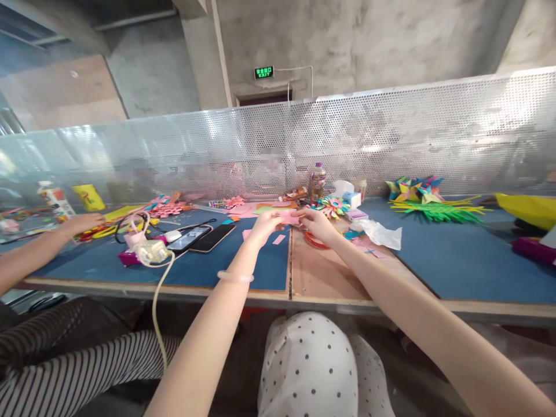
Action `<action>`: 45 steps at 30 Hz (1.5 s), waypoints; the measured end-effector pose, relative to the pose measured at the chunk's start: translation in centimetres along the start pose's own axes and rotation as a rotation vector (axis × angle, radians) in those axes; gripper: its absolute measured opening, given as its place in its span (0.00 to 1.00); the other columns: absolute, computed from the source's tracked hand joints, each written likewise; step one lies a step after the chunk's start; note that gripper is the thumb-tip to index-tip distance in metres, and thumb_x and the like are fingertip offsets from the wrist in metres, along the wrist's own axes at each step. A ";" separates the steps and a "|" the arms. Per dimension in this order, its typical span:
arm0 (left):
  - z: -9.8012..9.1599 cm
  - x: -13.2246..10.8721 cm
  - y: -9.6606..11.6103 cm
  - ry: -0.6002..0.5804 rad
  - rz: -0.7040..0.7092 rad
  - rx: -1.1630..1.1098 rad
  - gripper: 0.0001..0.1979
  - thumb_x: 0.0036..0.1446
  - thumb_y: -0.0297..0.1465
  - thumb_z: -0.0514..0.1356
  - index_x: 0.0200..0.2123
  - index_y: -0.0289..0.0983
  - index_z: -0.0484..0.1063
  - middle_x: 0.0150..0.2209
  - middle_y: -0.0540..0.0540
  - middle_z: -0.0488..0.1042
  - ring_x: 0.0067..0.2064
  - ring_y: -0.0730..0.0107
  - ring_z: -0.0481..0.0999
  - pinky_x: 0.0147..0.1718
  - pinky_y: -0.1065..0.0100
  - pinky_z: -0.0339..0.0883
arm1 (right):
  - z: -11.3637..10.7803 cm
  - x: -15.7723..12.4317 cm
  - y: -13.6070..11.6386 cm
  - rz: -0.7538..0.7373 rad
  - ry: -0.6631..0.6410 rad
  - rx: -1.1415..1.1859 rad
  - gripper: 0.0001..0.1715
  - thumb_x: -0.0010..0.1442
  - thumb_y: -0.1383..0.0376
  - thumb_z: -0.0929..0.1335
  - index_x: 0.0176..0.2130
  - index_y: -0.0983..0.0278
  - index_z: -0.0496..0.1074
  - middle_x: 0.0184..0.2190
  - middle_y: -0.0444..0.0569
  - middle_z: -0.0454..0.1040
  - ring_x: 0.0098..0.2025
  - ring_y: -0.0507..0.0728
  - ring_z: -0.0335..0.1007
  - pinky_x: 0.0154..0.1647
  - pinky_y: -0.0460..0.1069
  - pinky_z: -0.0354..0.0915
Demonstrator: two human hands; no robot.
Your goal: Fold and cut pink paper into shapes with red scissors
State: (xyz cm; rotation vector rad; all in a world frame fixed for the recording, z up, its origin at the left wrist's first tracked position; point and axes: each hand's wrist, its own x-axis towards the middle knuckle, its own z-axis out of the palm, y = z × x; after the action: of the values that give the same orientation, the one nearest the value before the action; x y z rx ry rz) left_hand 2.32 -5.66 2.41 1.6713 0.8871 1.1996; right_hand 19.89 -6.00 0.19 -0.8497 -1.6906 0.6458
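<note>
Between my two hands, just above the table, is a small piece of pink paper (288, 216). My left hand (266, 225) pinches its left side, and a pale bangle sits on that wrist. The paper's right side is gripped by the fingers of my right hand (316, 223). Under and beside the left hand lie loose pink paper strips (279, 239). A red ring-shaped thing (316, 240), partly covered by my right hand, rests on the bare wood. Beyond the hands, more pink and green paper sheets (247, 209) are spread on the table.
Left of me lie two phones (212, 237) and a power strip (152, 252) with cables. A co-worker's arm (52, 242) reaches in at far left. A drink bottle (318, 180), crumpled tissue (382, 233) and folded paper flowers (417, 191) stand rightward. A perforated metal screen (369, 145) closes the back.
</note>
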 end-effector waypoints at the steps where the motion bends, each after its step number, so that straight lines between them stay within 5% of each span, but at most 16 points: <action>1: 0.0 0.0 0.1 -0.005 -0.002 -0.008 0.12 0.46 0.31 0.61 0.36 0.33 0.74 0.33 0.43 0.75 0.33 0.71 0.73 0.31 0.70 0.66 | 0.0 0.0 0.0 0.009 -0.010 0.003 0.17 0.48 0.72 0.61 0.37 0.66 0.73 0.34 0.49 0.74 0.34 0.53 0.69 0.36 0.48 0.65; 7: -0.1 -0.2 0.5 -0.062 -0.058 -0.106 0.14 0.48 0.31 0.61 0.39 0.32 0.75 0.36 0.39 0.76 0.35 0.69 0.74 0.34 0.68 0.67 | -0.1 -0.3 -0.6 -0.046 -0.007 0.008 0.12 0.48 0.65 0.68 0.36 0.65 0.75 0.39 0.52 0.76 0.41 0.56 0.71 0.42 0.50 0.65; 13: 0.0 -0.4 1.2 -0.114 -0.161 -0.099 0.23 0.51 0.46 0.57 0.45 0.36 0.72 0.44 0.38 0.74 0.36 0.66 0.76 0.30 0.69 0.66 | -0.1 -0.1 -0.4 0.031 0.064 -0.001 0.12 0.49 0.60 0.68 0.31 0.66 0.75 0.31 0.51 0.76 0.34 0.55 0.71 0.36 0.49 0.66; 25: 0.3 0.5 -0.7 -0.045 0.169 0.116 0.18 0.47 0.38 0.62 0.40 0.33 0.73 0.40 0.40 0.75 0.37 0.66 0.73 0.29 0.70 0.65 | 0.9 -0.3 -0.7 0.025 0.105 0.204 0.18 0.45 0.56 0.71 0.32 0.65 0.67 0.28 0.46 0.73 0.29 0.52 0.69 0.30 0.48 0.66; 45: 0.3 0.4 -0.6 -0.016 0.168 0.076 0.16 0.47 0.37 0.63 0.37 0.32 0.78 0.33 0.41 0.78 0.29 0.72 0.72 0.30 0.71 0.65 | 0.8 -0.3 -0.7 0.168 0.075 0.273 0.19 0.43 0.56 0.73 0.32 0.67 0.73 0.30 0.51 0.76 0.30 0.53 0.71 0.31 0.46 0.67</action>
State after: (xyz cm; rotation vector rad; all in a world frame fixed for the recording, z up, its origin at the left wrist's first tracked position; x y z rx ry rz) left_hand 2.71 -5.13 1.90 1.8438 0.8038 1.2767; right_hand 18.98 -6.70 0.31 -0.8136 -1.4340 0.9246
